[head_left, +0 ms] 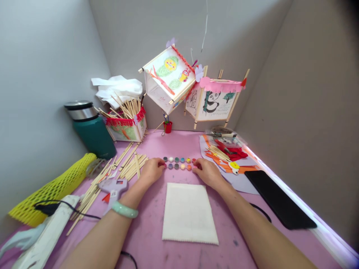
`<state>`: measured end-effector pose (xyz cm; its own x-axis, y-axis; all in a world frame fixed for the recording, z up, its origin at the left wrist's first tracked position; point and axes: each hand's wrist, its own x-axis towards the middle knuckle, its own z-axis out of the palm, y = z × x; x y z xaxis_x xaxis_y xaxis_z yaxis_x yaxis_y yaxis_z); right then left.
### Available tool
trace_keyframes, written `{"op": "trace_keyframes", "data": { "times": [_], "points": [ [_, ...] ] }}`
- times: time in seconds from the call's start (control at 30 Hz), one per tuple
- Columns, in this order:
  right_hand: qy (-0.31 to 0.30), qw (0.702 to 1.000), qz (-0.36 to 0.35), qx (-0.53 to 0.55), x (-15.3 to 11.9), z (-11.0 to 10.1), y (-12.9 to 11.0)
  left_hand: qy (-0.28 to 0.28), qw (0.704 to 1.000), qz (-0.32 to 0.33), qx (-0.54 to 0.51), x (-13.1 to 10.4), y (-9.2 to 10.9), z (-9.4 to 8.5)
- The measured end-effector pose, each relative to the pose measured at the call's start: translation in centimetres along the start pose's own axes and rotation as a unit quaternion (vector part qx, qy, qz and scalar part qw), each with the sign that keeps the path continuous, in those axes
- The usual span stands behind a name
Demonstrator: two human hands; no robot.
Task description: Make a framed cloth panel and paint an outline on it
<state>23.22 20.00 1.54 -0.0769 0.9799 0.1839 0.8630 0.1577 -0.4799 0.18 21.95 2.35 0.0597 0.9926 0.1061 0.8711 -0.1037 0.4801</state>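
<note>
Two rows of small round paint pots (177,160) lie on the pink table (179,144). My left hand (153,170) has its fingers closed at the left ends of the rows, and my right hand (206,170) pinches the right ends. Both hands touch the pots. Between my forearms, nearer to me, a white rectangular cloth (187,213) with jagged short edges lies flat. A pale green bangle circles my left wrist.
Wooden sticks (131,166), a glue gun (113,186), yellow netting (56,186), a power strip (50,231) and a teal bottle (94,134) are left. Two paper lanterns (171,78) hang behind. Craft scraps (227,153) and a black phone (277,198) lie right.
</note>
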Motion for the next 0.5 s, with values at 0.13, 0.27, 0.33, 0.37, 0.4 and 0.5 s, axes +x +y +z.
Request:
{"op": "trace_keyframes", "data": {
  "times": [0.13,0.27,0.33,0.37,0.4,0.5],
  "points": [
    [0.005,1.0,-0.009,-0.007,0.03,0.12,0.16,0.003,1.0,0.01,0.002,-0.07,-0.16,0.04],
    [0.005,1.0,-0.01,-0.016,0.08,0.3,0.25,0.01,1.0,0.022,0.009,-0.11,-0.32,0.21],
    [0.001,1.0,-0.02,-0.012,0.11,0.32,0.33,0.02,0.999,0.03,0.015,-0.12,-0.37,0.31],
    [0.005,1.0,-0.023,-0.01,0.14,0.3,0.38,0.029,0.999,0.035,0.02,-0.15,-0.36,0.33],
    [0.016,1.0,-0.025,-0.009,0.16,0.25,0.42,0.042,0.998,0.041,0.025,-0.2,-0.32,0.32],
    [0.089,0.995,-0.028,-0.018,0.19,0.03,0.34,0.085,0.993,0.074,0.042,-0.65,0.13,0.03]
  ]
}}
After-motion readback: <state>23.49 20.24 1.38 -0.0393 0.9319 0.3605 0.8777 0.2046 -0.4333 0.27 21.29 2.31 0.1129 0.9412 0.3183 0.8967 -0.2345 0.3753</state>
